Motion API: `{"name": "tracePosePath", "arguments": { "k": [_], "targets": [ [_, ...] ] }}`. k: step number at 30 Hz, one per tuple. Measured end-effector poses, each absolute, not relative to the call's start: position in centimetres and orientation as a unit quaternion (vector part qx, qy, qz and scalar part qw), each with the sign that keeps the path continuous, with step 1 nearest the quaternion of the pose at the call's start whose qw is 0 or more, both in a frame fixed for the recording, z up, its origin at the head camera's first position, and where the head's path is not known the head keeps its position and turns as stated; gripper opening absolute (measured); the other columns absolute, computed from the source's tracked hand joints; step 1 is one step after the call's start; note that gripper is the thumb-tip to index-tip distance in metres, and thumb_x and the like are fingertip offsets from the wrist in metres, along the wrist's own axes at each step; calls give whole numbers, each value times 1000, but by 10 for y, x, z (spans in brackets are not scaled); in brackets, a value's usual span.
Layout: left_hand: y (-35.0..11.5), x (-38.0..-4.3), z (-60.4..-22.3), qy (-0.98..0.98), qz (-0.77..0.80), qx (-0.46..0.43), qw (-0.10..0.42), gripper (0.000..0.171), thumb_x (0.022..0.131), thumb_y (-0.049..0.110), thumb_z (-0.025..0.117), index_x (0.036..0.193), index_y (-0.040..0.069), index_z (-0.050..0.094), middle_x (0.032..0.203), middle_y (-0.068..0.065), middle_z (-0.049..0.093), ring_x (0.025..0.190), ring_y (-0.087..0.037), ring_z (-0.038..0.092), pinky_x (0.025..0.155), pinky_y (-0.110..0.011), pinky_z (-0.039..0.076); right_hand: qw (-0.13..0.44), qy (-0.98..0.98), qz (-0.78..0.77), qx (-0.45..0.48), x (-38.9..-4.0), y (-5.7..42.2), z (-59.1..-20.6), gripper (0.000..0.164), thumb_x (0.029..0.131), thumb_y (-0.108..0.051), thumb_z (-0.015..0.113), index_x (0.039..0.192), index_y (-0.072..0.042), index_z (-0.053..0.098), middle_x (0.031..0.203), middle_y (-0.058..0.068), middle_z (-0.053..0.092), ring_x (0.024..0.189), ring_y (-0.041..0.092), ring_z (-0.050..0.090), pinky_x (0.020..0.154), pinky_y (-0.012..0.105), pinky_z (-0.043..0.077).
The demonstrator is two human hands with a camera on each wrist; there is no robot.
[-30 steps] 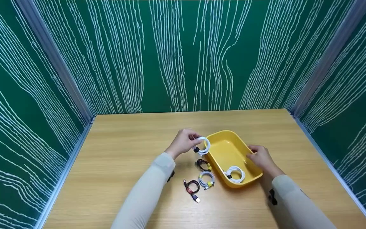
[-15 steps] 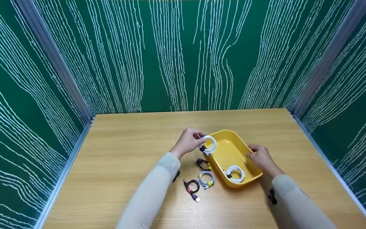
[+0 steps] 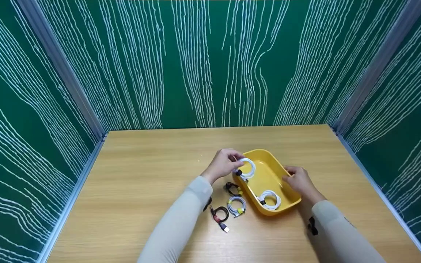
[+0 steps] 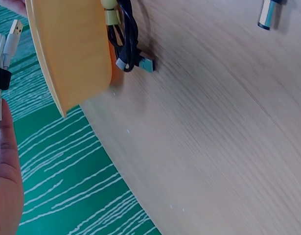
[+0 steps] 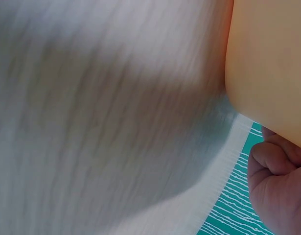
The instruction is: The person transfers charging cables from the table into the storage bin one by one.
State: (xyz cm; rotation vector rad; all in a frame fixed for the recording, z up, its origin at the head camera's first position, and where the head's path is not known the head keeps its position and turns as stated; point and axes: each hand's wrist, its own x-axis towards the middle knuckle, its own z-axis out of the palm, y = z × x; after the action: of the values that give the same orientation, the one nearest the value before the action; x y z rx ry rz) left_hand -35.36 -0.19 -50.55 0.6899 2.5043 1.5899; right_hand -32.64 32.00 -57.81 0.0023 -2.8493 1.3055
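Observation:
A coiled white USB cable (image 3: 249, 174) with a black strap is pinched in my left hand (image 3: 223, 164), over the left side of the yellow bin (image 3: 265, 178). In the left wrist view its USB plug (image 4: 14, 35) points up beside the black strap (image 4: 0, 78). My right hand (image 3: 302, 182) grips the bin's right rim, thumb on the inside; the right wrist view shows its curled fingers (image 5: 275, 166) at the bin's outer wall (image 5: 272, 58). Another coiled white cable (image 3: 270, 200) lies inside the bin at its near end.
Left of the bin on the wooden table (image 3: 152, 175) lie a black cable with a yellow tie (image 3: 233, 189), a grey cable with yellow ties (image 3: 236, 206) and a black cable with a red tie (image 3: 220, 218). Green walls (image 3: 181, 65) with white lines stand around the table.
My left hand has carried the white cable rightward, from beside the bin's left rim to over its inside. The right hand and the bin have stayed almost in place.

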Motion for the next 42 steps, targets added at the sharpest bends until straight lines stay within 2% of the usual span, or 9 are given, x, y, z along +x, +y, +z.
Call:
{"name": "tracePosePath", "arguments": {
  "k": [5, 13, 21, 26, 32, 38, 42],
  "targets": [
    [6, -351, -504, 823, 517, 226, 71, 17, 101, 10, 78, 116, 12, 84, 105, 0, 74, 89, -10, 62, 73, -20, 55, -2, -908, 419, -4, -326, 320, -578, 45, 95, 2, 66, 139, 9, 67, 127, 32, 73, 95, 23, 65, 73, 19, 52],
    [21, -348, -503, 823, 512, 237, 67, 17, 102, 11, 77, 117, 12, 84, 106, 1, 73, 91, -8, 62, 76, -19, 55, -7, -909, 418, 3, -326, 322, -578, 44, 96, 2, 67, 140, 9, 67, 126, 32, 72, 95, 24, 65, 73, 20, 53],
    [30, -347, -511, 821, 511, 244, 71, 16, 101, 9, 77, 115, 10, 84, 105, 0, 75, 87, -6, 60, 73, -17, 53, -12, -908, 420, 1, -326, 322, -577, 46, 95, 1, 68, 141, 9, 66, 129, 32, 72, 99, 26, 66, 76, 20, 53],
    [34, -348, -514, 827, 499, 249, 69, 16, 102, 10, 77, 115, 10, 84, 104, -1, 74, 87, -6, 58, 74, -17, 51, -7, -908, 420, -3, -326, 321, -578, 44, 95, 1, 67, 139, 8, 68, 127, 31, 73, 98, 24, 66, 76, 20, 53],
    [40, -346, -518, 839, 474, 256, 80, 16, 102, 10, 76, 116, 10, 84, 104, 1, 74, 86, -6, 59, 73, -16, 51, 2, -914, 407, -3, -325, 320, -576, 38, 95, 0, 68, 131, 7, 73, 113, 24, 77, 87, 19, 63, 70, 23, 52],
    [45, -345, -525, 846, 450, 270, 94, 15, 102, 8, 75, 115, 10, 83, 104, 0, 76, 90, -9, 61, 80, -18, 52, 6, -913, 408, -3, -325, 319, -576, 41, 94, 1, 68, 134, 8, 71, 113, 25, 77, 88, 19, 63, 71, 22, 51],
    [47, -345, -527, 859, 422, 270, 101, 16, 103, 10, 75, 116, 12, 83, 105, 2, 75, 92, -6, 61, 85, -20, 54, 8, -910, 414, -6, -325, 318, -576, 40, 93, 2, 68, 132, 8, 72, 111, 23, 77, 88, 19, 63, 71, 21, 51]
  ]
}}
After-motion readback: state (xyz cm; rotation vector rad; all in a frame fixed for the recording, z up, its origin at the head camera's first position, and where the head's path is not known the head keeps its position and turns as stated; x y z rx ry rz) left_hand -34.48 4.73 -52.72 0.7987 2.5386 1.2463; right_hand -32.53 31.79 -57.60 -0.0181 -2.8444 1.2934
